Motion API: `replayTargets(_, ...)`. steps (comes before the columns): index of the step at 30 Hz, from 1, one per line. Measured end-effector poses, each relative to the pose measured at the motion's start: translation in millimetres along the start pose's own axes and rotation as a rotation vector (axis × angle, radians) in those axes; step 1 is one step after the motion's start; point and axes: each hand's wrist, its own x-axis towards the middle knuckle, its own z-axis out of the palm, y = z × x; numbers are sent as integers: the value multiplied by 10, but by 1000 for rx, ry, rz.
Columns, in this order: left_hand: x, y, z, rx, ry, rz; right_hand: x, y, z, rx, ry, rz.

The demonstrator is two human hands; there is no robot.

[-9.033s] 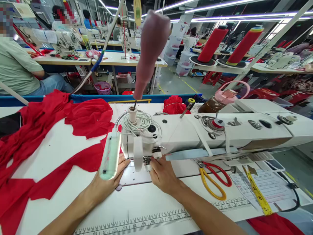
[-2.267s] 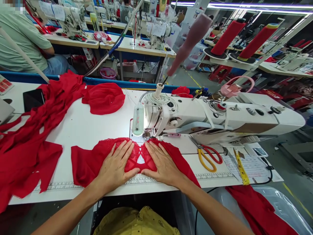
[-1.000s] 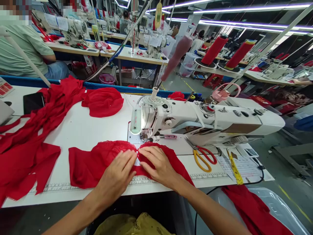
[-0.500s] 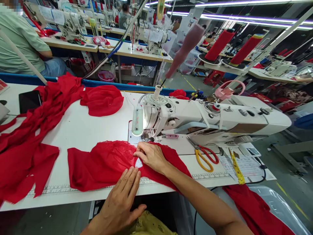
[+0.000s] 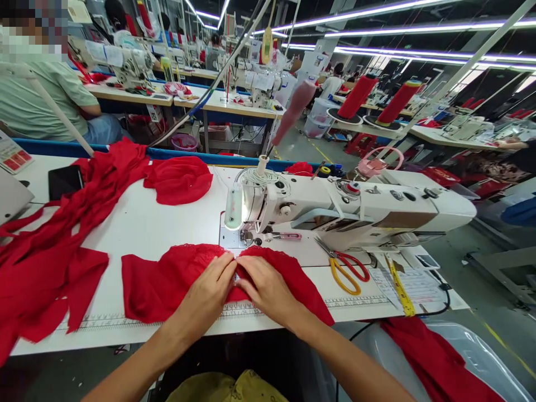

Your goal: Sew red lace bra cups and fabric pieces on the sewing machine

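Observation:
A red lace garment piece (image 5: 163,279) lies flat on the white table (image 5: 159,223) just in front of the white sewing machine (image 5: 335,209). My left hand (image 5: 207,293) and my right hand (image 5: 263,287) rest side by side on its middle, fingertips meeting and pressed down on the fabric near its top edge. The fingers of both hands are drawn together on the lace. The needle area sits a short way beyond my fingertips.
Yellow-and-red scissors (image 5: 343,271) and a yellow tape measure (image 5: 400,287) lie right of the machine. Loose red fabric (image 5: 62,234) is heaped at the left, with more hanging into a bin (image 5: 439,357) at lower right. Another worker sits at the far left (image 5: 37,100).
My left hand came back up from the table's front edge onto the lace beside my right hand. Both hands now pinch together at the garment's centre.

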Motion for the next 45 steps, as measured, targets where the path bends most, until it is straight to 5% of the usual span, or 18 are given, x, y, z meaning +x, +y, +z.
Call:
replayTargets(8, -108, -140, 145, 184, -97, -72, -95, 181, -19, -143, -227, 72)
replayTargets(23, -69, -184, 120, 184, -135, -60, -105, 190, -32, -165, -305, 94)
replayTargets(41, -64, -196, 103, 175, -159, -62, -118, 205, -28, -152, -291, 85)
replayTargets(45, -31, -130, 28, 104, -113, -41, -100, 166, -62, -114, -187, 28)
